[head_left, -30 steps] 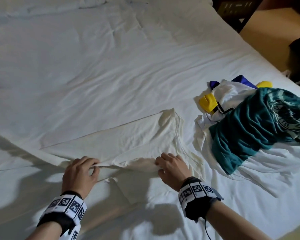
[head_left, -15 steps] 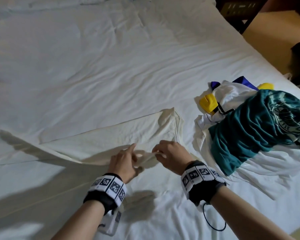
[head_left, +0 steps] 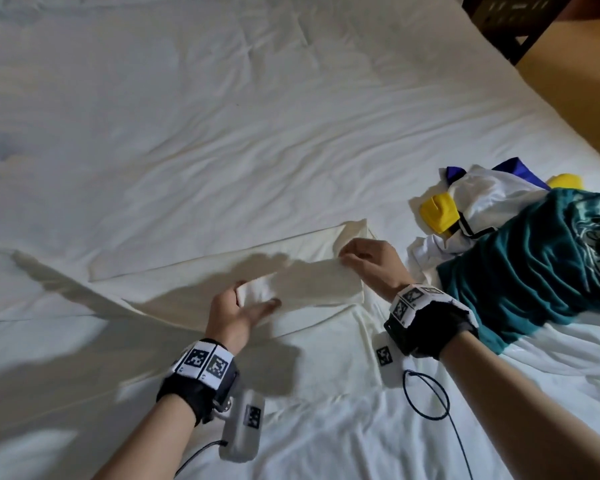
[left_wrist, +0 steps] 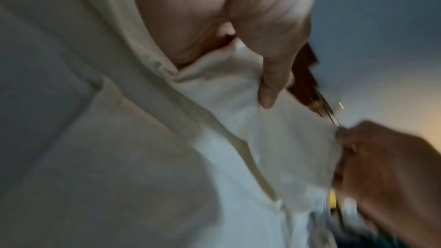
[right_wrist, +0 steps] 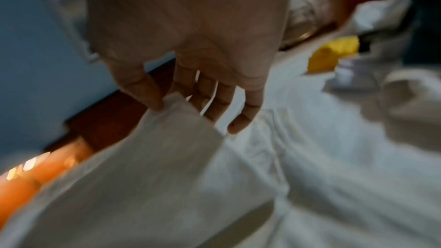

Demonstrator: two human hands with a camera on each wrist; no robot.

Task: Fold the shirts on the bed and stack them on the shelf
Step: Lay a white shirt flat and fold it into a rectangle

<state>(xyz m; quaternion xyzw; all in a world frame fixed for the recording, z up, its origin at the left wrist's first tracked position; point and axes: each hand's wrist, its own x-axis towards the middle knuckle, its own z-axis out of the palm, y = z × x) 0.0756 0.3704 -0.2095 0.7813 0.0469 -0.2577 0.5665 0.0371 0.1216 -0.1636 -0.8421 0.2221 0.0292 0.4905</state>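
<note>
A cream shirt (head_left: pixel 194 275) lies spread on the white bed (head_left: pixel 257 116), in front of me. Both hands hold a stretched strip of it, raised a little above the rest of the cloth. My left hand (head_left: pixel 248 303) grips the strip's left end, thumb over the fabric (left_wrist: pixel 238 86). My right hand (head_left: pixel 352 256) pinches the strip's right end between thumb and fingers (right_wrist: pixel 167 105). Between the two hands the strip (head_left: pixel 316 282) is pulled taut.
A heap of other shirts lies to the right: a teal one (head_left: pixel 534 268) on top, a white one (head_left: pixel 492 199) with yellow (head_left: pixel 439 211) and blue parts beneath. The bed's right edge (head_left: pixel 551 116) borders a tan floor (head_left: pixel 579 57) and dark wooden furniture (head_left: pixel 513 15).
Both hands left the shirt's near edge, came together and took a piece of it. They have since drawn apart and moved up the bed, stretching the piece between them.
</note>
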